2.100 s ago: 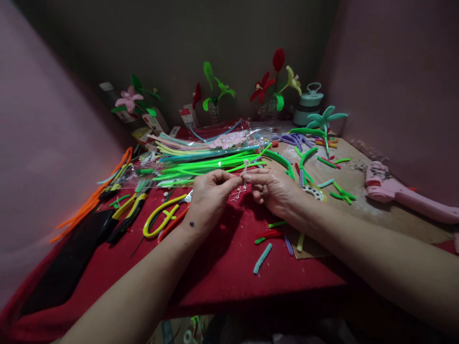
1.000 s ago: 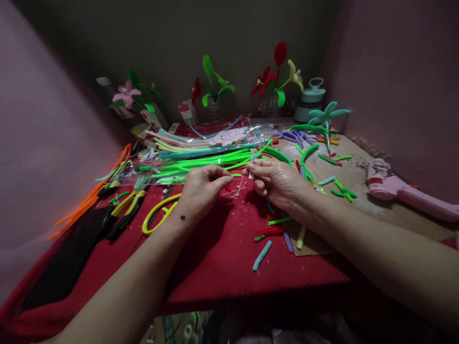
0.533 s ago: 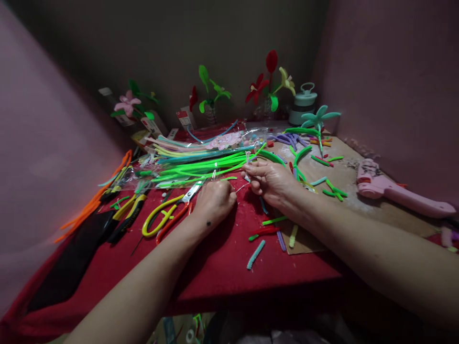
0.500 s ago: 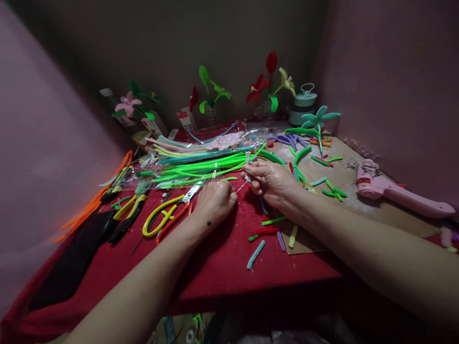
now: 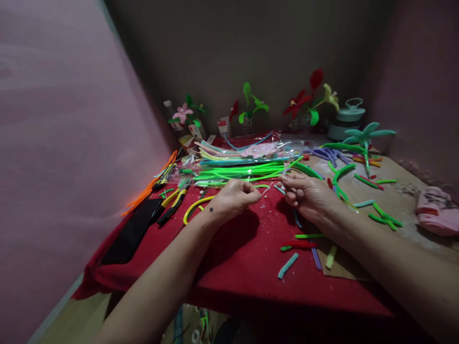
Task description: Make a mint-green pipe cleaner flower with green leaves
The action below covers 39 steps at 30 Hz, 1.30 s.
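Pinching thin white stamen wires (image 5: 269, 187) between them, left hand (image 5: 234, 198) and right hand (image 5: 304, 193) hover over red worktop (image 5: 233, 258).

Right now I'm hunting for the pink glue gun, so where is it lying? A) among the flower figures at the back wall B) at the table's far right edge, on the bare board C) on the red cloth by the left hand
B: the pink glue gun lies at the far right on the bare board, well clear of both hands.
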Each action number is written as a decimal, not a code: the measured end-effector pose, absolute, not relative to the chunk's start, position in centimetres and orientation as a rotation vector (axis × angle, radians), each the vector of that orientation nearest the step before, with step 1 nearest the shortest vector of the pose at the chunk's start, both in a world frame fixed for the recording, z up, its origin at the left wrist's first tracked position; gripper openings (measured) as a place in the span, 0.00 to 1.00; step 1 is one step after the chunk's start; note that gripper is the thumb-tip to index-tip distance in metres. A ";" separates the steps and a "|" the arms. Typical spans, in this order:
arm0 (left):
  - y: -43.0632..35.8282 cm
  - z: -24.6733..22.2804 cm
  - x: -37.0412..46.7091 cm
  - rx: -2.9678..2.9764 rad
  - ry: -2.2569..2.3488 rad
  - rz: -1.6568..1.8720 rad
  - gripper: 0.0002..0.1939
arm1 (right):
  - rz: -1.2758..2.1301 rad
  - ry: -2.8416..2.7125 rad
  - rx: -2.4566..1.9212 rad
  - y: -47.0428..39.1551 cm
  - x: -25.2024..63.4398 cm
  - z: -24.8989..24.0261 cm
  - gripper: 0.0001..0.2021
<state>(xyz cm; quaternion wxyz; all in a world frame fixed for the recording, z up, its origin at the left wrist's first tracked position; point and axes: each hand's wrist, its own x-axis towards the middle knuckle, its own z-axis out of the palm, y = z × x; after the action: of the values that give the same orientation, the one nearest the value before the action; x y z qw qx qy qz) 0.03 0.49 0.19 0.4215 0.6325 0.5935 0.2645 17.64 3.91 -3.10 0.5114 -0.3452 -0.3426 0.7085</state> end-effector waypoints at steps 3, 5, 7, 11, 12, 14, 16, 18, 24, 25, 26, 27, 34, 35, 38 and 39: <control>-0.3 0.7 -0.7 1.475 1.432 0.701 0.06 | 1.712 -0.821 -0.838 3.8 17.6 -3.0 0.09; -0.7 1.0 -1.3 1.426 1.447 0.719 0.07 | 1.703 -0.820 -0.855 3.7 17.6 -2.9 0.09; -1.1 1.2 -1.9 1.413 1.492 0.722 0.07 | 1.699 -0.820 -0.865 3.6 17.6 -2.9 0.09; -1.4 1.5 -3.6 1.489 1.584 0.670 0.08 | 1.704 -0.842 -0.880 3.6 17.7 -3.1 0.08; -1.4 1.6 -4.2 1.517 1.617 0.659 0.08 | 1.703 -0.849 -0.884 3.7 17.7 -3.1 0.08; -1.3 1.9 -5.7 1.586 1.698 0.653 0.08 | 1.702 -0.857 -0.887 3.7 17.7 -3.2 0.09; -1.2 2.2 -7.4 1.669 1.749 0.631 0.09 | 1.706 -0.866 -0.888 3.7 17.7 -3.2 0.09; -1.2 2.4 -9.0 1.737 1.770 0.557 0.10 | 1.711 -0.875 -0.888 3.6 17.7 -3.2 0.09; -0.7 1.8 -12.0 1.826 2.064 0.306 0.07 | 1.690 -0.923 -0.912 3.4 17.6 -3.1 0.09; -0.5 1.8 -12.3 1.865 2.081 0.265 0.07 | 1.686 -0.924 -0.916 3.4 17.6 -3.1 0.09; -0.2 1.7 -12.6 1.903 2.093 0.220 0.07 | 1.686 -0.921 -0.918 3.4 17.6 -3.2 0.09; 0.0 1.8 -12.8 1.934 2.112 0.175 0.07 | 1.688 -0.912 -0.916 3.4 17.6 -3.2 0.09; 1.1 1.6 -13.5 1.915 2.313 0.013 0.09 | 1.694 -0.900 -0.923 3.4 17.6 -3.0 0.09; 1.1 1.4 -13.5 1.875 2.345 0.039 0.10 | 1.698 -0.904 -0.923 3.4 17.6 -3.0 0.09; 1.1 0.8 -13.5 1.800 2.370 0.170 0.09 | 1.712 -0.913 -0.909 3.3 17.5 -3.0 0.09; 1.2 0.7 -13.5 1.797 2.352 0.220 0.09 | 1.715 -0.919 -0.905 3.3 17.4 -3.0 0.09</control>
<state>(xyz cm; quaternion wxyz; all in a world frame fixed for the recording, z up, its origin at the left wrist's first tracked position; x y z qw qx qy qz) -13.55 1.16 0.68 0.0866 0.6032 0.7895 0.0738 17.44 3.29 -2.98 0.4777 -0.3704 -0.3763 0.7021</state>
